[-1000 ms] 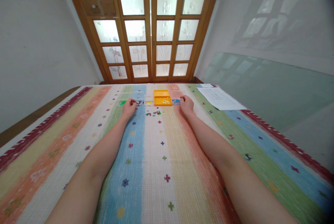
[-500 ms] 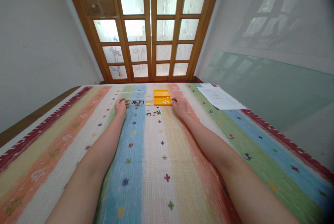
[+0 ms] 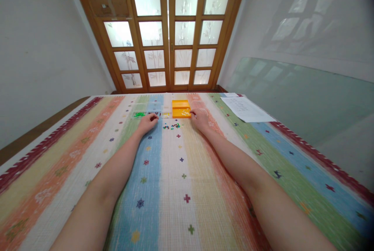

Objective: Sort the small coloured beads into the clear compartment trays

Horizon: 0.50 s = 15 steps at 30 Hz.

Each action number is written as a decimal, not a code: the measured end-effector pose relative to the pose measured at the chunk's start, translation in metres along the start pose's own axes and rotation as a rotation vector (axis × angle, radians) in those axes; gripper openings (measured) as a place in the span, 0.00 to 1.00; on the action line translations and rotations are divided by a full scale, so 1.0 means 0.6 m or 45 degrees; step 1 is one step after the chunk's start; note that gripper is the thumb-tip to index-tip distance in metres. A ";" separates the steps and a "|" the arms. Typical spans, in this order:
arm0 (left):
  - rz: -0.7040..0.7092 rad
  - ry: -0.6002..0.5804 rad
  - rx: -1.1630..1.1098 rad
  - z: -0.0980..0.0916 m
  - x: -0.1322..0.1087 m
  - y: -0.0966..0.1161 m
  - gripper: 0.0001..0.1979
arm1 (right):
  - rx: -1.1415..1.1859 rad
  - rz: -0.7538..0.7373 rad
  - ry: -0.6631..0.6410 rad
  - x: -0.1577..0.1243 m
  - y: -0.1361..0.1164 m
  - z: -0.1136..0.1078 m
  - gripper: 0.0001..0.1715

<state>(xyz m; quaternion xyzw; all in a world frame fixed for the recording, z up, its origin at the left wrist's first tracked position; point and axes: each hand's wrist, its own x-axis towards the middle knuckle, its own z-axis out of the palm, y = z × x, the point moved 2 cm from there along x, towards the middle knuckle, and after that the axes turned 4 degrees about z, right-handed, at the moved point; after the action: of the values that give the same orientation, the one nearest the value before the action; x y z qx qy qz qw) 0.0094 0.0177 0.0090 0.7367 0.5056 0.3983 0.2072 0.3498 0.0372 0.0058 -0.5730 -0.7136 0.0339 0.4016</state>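
Observation:
My left hand is over the near edge of a clear case with small dark red pieces, its fingers curled together. Whatever its fingertips hold, if anything, is too small to make out. Bright green pieces lie in the clear case to its left, yellow pieces to its right. At the right edge of an open orange box, my right hand has its fingertips pinched together; their contents are hidden. White pieces lie in the box. A loose pile of mixed-colour pieces is on the cloth between my hands.
A striped tablecloth covers the table. Printed paper sheets lie at the far right. Beyond the table stand wooden doors with glass panes; a glass panel leans by the right wall.
My left hand has moved right from the green pieces, uncovering them, and now partly covers the dark red ones. My right hand has shifted slightly left, against the orange box's edge.

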 end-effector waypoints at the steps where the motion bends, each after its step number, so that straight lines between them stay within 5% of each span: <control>1: 0.065 -0.125 0.032 0.005 -0.004 0.010 0.05 | -0.001 -0.007 -0.001 0.000 -0.001 0.000 0.16; 6: 0.185 -0.508 0.110 0.017 -0.016 0.038 0.08 | -0.012 -0.018 -0.009 -0.001 -0.007 -0.002 0.16; 15: 0.232 -0.584 0.086 0.015 -0.014 0.041 0.11 | -0.061 -0.265 -0.149 -0.016 -0.050 -0.010 0.13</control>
<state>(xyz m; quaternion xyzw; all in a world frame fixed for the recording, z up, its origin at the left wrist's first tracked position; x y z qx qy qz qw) 0.0295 0.0013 0.0177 0.8569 0.3899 0.2204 0.2551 0.3301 0.0166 0.0199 -0.5022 -0.7922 0.0083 0.3467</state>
